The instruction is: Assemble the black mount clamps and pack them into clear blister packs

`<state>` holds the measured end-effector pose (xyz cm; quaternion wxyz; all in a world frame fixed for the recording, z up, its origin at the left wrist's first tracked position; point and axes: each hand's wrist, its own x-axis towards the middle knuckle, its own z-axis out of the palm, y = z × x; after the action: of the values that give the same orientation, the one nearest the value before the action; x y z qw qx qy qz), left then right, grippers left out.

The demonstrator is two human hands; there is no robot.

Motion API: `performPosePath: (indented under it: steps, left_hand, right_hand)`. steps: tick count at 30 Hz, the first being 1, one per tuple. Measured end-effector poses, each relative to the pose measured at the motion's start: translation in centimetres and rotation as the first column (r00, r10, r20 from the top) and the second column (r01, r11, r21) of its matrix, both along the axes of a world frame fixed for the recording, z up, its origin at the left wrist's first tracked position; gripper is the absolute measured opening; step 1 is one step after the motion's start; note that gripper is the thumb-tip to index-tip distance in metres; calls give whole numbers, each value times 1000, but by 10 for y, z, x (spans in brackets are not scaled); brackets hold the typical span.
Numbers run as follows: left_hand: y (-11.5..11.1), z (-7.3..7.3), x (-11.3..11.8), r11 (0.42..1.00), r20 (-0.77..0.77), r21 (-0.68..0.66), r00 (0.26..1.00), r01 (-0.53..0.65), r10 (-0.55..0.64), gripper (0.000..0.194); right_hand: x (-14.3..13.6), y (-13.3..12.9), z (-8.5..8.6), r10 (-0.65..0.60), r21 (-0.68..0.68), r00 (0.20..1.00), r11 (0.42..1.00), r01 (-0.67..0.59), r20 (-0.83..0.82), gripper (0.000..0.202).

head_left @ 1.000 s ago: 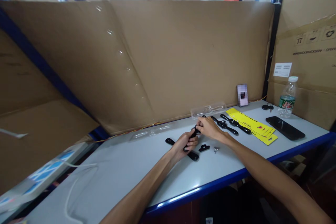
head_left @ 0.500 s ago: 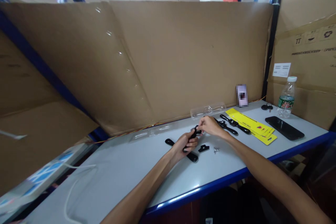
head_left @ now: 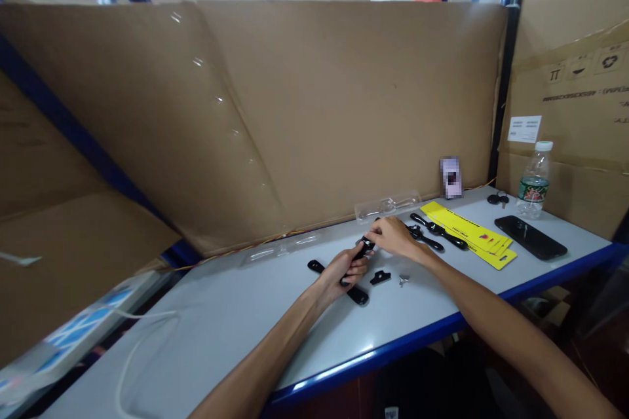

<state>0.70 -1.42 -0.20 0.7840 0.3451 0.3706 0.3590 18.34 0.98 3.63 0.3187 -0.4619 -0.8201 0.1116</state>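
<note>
My left hand (head_left: pixel 345 270) is closed around the handle of a black spokeshave (head_left: pixel 364 250), held tilted just above the table. Against the middle of that tool, the fingertips of my right hand (head_left: pixel 393 236) are pinched together; any small part between them is hidden. Beneath my left hand lies another black tool with flat-ended handles (head_left: pixel 360 296), its middle covered. A black cap plate (head_left: pixel 380 277) rests to the right of my left hand. Beside it sit small silver screws (head_left: pixel 403 279). Two more black spokeshaves (head_left: pixel 445 236) lie beyond my right wrist.
Yellow packaging cards (head_left: pixel 472 232) lie to the right, near a black phone (head_left: pixel 531 237), a water bottle (head_left: pixel 534 186) and keys (head_left: pixel 498 199). Clear plastic blisters (head_left: pixel 388 205) lie along the cardboard wall (head_left: pixel 319 111). A white cable (head_left: pixel 128 366) crosses the left side of the table.
The view has shifted slightly. Both hands stay at the spokeshave, with my right fingertips moved a little over its middle. The loose parts lie as before.
</note>
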Motion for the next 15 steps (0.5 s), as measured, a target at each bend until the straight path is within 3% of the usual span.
performPosePath:
  steps: [3, 6, 15]
  left_hand:
    - [-1, 2, 1, 1000, -5, -21, 1000, 6, -6, 31]
    - [-3, 5, 3, 999, 2, -44, 1000, 25, -25, 39]
    - [-4, 9, 2, 995, 50, -77, 997, 59, -55, 41]
  right_hand:
    - [2, 2, 3, 71, -49, 990, 996, -78, -123, 16]
    - [3, 4, 3, 162, -81, 978, 981, -174, -133, 18]
    - [7, 10, -3, 191, -17, 979, 981, -192, -67, 16]
